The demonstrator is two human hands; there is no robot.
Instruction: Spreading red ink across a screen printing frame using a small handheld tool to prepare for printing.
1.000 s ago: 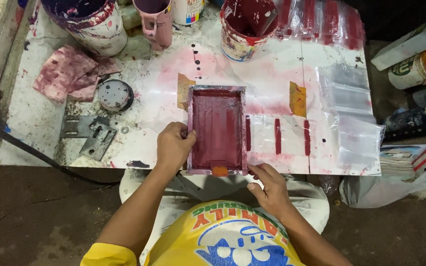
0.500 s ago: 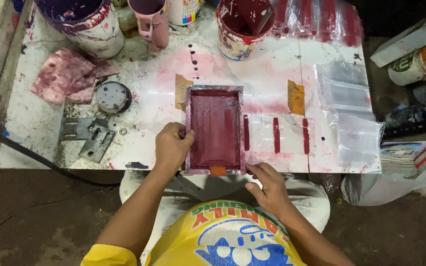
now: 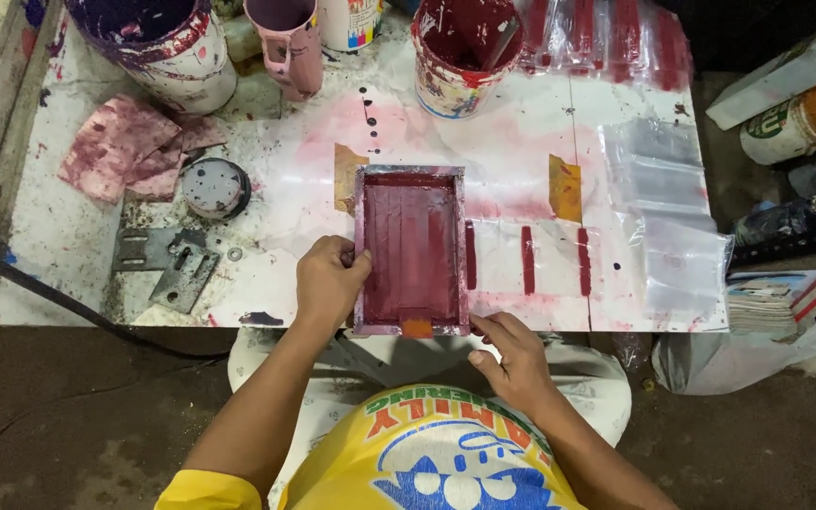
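The left hand (image 3: 328, 283) is curled, fingers bent, arm reaching forward. The right hand (image 3: 512, 354) sits lower, nearer the body, fingers pointing left.

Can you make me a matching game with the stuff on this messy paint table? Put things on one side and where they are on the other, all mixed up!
Things:
1. Printing frame
2. Pink mug
3. Stained rag
4. Clear plastic bags

Places:
A. Far left of the table
B. Right side of the table
C. Between the left hand and right hand
D. Back of the table, beside the big bucket

Pairs: 1-C, 2-D, 3-A, 4-B
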